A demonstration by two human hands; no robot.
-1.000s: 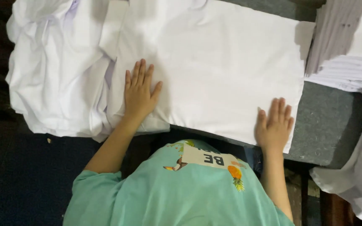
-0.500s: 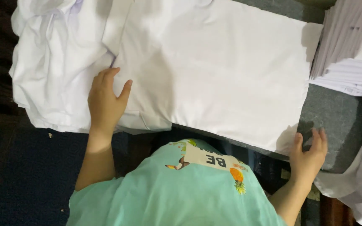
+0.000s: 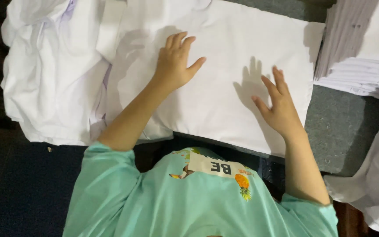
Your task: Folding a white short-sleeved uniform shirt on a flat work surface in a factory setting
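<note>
A white folded garment [image 3: 224,70] lies flat on the grey table [image 3: 343,127] in front of me. My left hand [image 3: 176,61] rests palm down on its upper middle, fingers together and thumb out. My right hand [image 3: 277,105] hovers over or lightly touches its right part, fingers spread, casting a shadow on the cloth. Neither hand grips anything. My teal shirt fills the bottom of the view.
A loose heap of white garments [image 3: 53,74] lies to the left, partly under the flat piece. A stack of folded white pieces [image 3: 360,57] stands at the upper right. More white cloth [image 3: 373,188] hangs at the lower right. The floor at the left is dark.
Both hands have moved from the garment's near edge and corners up onto its middle. The left hand went up and right; the right hand came in from the table's edge.
</note>
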